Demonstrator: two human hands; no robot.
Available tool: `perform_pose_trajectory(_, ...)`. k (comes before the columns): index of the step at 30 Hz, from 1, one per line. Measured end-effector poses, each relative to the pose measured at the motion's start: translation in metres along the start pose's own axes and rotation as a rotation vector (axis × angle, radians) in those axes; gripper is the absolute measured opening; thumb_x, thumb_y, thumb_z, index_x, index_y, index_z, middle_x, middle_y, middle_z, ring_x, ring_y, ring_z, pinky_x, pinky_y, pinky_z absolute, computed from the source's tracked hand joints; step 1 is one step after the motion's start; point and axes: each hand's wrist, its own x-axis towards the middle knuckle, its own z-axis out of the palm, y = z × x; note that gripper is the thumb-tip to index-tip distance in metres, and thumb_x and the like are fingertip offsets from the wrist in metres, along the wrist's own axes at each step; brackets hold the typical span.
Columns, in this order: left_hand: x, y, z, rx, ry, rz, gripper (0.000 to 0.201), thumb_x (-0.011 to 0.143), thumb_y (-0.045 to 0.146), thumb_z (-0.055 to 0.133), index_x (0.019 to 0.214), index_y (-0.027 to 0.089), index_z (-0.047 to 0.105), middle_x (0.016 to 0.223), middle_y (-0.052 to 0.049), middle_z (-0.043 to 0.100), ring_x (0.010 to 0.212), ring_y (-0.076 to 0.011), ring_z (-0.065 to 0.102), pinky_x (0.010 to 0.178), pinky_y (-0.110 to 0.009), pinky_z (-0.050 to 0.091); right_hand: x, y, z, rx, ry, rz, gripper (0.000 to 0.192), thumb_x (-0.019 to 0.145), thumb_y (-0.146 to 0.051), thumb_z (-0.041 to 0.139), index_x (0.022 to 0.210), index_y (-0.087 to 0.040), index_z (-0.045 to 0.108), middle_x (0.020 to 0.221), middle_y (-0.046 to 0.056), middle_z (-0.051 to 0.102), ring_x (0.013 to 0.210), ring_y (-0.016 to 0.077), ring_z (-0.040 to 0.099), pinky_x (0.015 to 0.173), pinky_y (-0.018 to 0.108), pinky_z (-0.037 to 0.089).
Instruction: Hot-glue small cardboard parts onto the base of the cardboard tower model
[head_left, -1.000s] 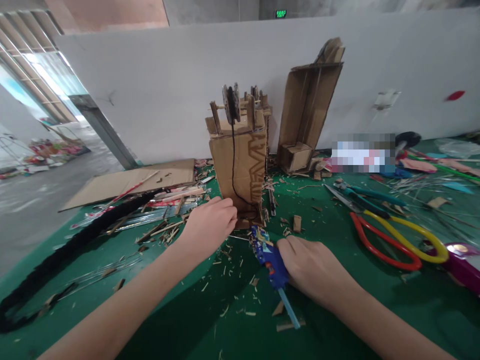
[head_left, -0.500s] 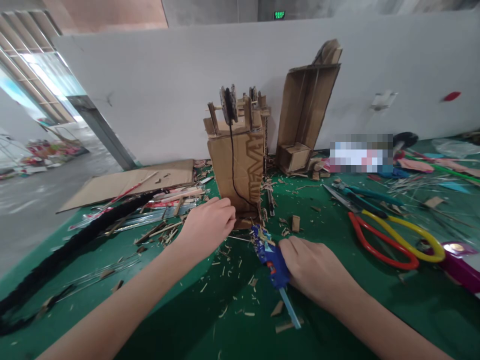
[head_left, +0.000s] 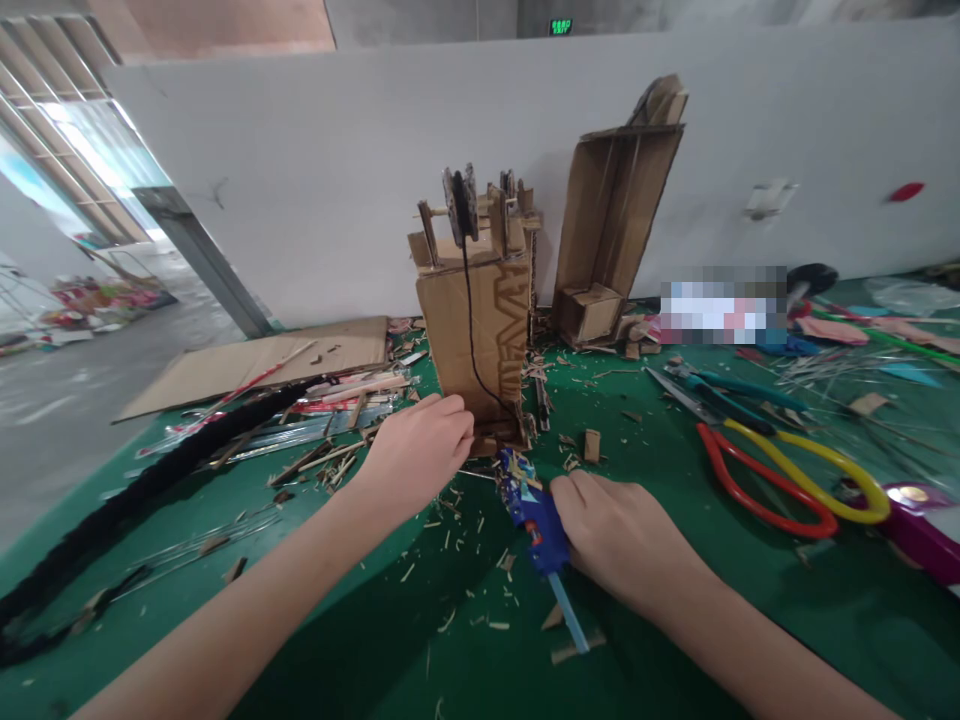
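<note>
A tall cardboard box (head_left: 469, 320) stands upright on the green table, with a spool (head_left: 460, 205) on a thin axle at its top. A dark cord (head_left: 471, 320) runs from the spool down the box's front. My left hand (head_left: 424, 445) is closed at the lower left front corner of the box; its fingertips are hidden. My right hand (head_left: 611, 525) is wrapped round a blue hot glue gun (head_left: 541, 525) with a glue stick (head_left: 570, 615) poking out of its rear. The gun's nozzle end points at the foot of the box, close to its front edge.
A second, open cardboard structure (head_left: 619, 225) leans near the white wall (head_left: 337, 180). Right of my hands lie scissors (head_left: 765, 500) with red and yellow handles and teal-handled pliers (head_left: 742, 390). A black fuzzy strip (head_left: 157, 490) lies left, with cardboard scraps scattered about.
My right hand and the glue gun have shifted slightly left. My left hand stays at the box's lower corner. The view has tilted very slightly.
</note>
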Motion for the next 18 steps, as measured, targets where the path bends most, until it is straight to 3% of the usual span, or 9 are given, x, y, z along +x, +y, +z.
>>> perform_pose_trajectory(18, 0.0002, -0.0012, 0.0024, 0.001, 0.003, -0.027, 0.017, 0.084, 0.018, 0.043, 0.07, 0.017, 0.052, 0.077, -0.002, 0.054, 0.075, -0.015, 0.052, 0.055, -0.025, 0.036, -0.0048, 0.0029, -0.0033, 0.06, -0.031, 0.047, 0.012, 0.065, -0.007, 0.05, 0.07, -0.018, 0.047, 0.062, 0.003, 0.054, 0.051, 0.0156, 0.049, 0.046, 0.027, 0.018)
